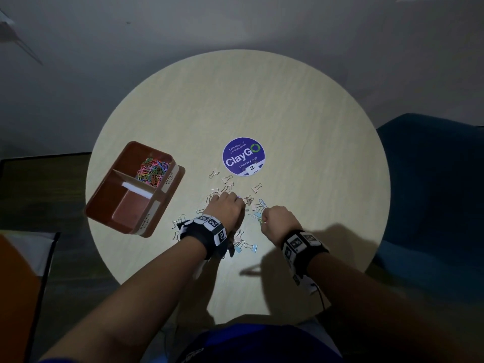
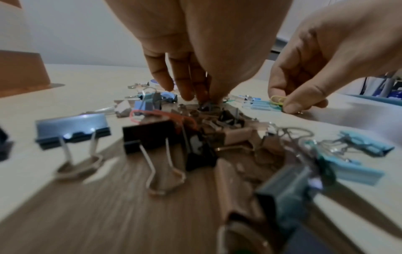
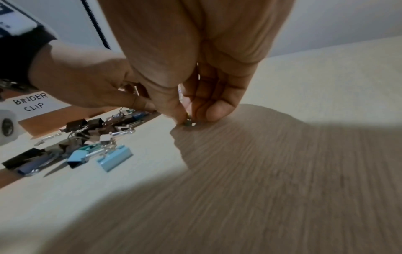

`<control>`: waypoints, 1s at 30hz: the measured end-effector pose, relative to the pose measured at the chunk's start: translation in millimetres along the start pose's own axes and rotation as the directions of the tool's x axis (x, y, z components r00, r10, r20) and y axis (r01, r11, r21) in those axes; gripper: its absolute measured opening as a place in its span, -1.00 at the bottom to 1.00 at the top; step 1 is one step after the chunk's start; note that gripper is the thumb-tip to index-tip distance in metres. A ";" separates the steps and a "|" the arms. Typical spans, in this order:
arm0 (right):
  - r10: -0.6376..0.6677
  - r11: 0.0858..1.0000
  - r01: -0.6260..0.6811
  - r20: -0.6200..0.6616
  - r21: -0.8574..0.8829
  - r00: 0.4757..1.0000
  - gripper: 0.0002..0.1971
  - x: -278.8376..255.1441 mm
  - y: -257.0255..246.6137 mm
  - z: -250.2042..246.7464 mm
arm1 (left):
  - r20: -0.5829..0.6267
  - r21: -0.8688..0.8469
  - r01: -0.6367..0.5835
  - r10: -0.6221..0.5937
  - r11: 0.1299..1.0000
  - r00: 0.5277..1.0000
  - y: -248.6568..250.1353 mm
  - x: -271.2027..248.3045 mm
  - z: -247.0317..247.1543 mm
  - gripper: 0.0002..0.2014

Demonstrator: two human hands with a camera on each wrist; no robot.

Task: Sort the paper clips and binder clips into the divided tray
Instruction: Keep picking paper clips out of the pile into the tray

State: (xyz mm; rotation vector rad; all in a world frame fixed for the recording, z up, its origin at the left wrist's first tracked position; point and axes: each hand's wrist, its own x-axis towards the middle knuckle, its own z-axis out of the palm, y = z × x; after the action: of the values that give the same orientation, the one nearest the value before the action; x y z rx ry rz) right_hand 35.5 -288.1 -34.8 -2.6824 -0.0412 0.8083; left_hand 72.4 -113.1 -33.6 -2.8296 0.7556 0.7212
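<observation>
1. Where the two hands meet near the middle of the round table [image 1: 288,121], a loose heap of binder clips [image 1: 230,188] lies scattered with no common heading, their wire handles splayed in every direction.
2. In the left wrist view a grey-blue binder clip [image 2: 71,127] and a black binder clip [image 2: 150,135] sit side by side, bodies far and handles pointing toward the near edge.
3. The left hand [image 1: 227,208] reaches down into the heap with fingers curled; its fingertips [image 2: 185,92] close on a small dark clip [image 2: 205,106], though blur hides exactly how it is held.
4. The right hand [image 1: 279,218], just right of the heap, pinches a yellow paper clip [image 2: 278,100] between thumb and forefinger, low against the table, with a few blue paper clips [image 2: 259,104] lying flat beside it, long axes running left to right.
5. The brown divided tray [image 1: 104,203] stands to the left, its long axis running from near-left to far-right.
6. Its far compartment holds a pile of coloured paper clips [image 1: 152,170]; its wall bears a "BINDER CLIP" label [image 3: 30,103] by the near compartment.
7. A purple "ClayGo" sticker [image 1: 243,157] lies just beyond the heap.
</observation>
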 end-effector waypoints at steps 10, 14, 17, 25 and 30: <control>0.125 0.972 -0.100 -0.109 0.211 0.986 -0.89 11.9 -3.9 -39.3 | -0.168 -0.603 0.180 -0.345 0.777 0.923 -26.2 -26.3 -8.2 -0.83; 0.093 0.942 -0.073 -0.044 0.328 0.995 -0.85 19.2 4.0 -45.0 | -0.092 -0.652 0.237 -0.386 0.721 0.918 -43.7 -37.4 4.9 -0.76; 0.081 0.889 -0.085 0.028 0.449 0.996 -0.83 17.4 12.3 -38.9 | -0.082 -0.658 0.251 -0.399 0.710 0.913 -46.9 -40.2 13.0 -0.73; 0.173 0.851 -0.103 -0.090 0.515 0.981 -0.85 26.3 19.3 -43.7 | -0.151 -0.666 0.180 -0.367 0.723 0.918 -32.2 -38.6 9.2 -0.71; 0.139 0.959 -0.104 -0.116 0.264 0.984 -0.88 34.3 8.6 -43.9 | -0.139 -0.617 0.230 -0.392 0.753 0.909 -24.4 -40.2 3.3 -0.82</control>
State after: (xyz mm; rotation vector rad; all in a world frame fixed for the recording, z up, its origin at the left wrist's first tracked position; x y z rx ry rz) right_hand 87.4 -305.6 -21.6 -2.5023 0.2471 0.6196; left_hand 52.6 -73.6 -17.4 -3.5414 0.0337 0.6100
